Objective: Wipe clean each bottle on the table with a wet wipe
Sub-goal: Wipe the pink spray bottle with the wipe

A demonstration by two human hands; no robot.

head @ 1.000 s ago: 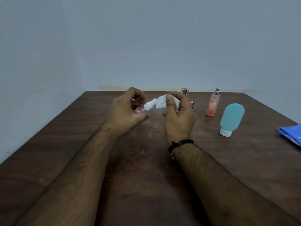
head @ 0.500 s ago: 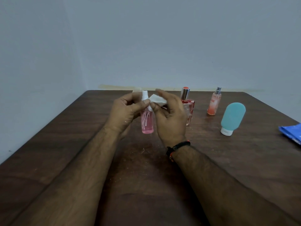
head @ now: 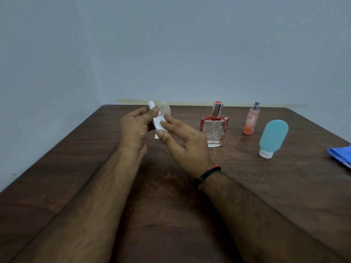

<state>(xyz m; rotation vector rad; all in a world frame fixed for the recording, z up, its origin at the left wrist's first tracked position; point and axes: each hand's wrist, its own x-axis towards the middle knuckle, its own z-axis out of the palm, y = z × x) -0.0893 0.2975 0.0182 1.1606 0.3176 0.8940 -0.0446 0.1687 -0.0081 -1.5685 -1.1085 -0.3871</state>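
Spray bottle [head: 152,106]: body hidden behind both hands, only the white nozzle showing; held above the worktop [head: 76,168], left of the square bottle [head: 214,130].
Left hand [head: 135,128]: fingers curled round it.
Right hand [head: 182,141]: fingers pinch the wipe [head: 158,123] against it.
Blue pack [head: 341,158]: cut off at right edge.
Worktop dark wood; walls plain grey.
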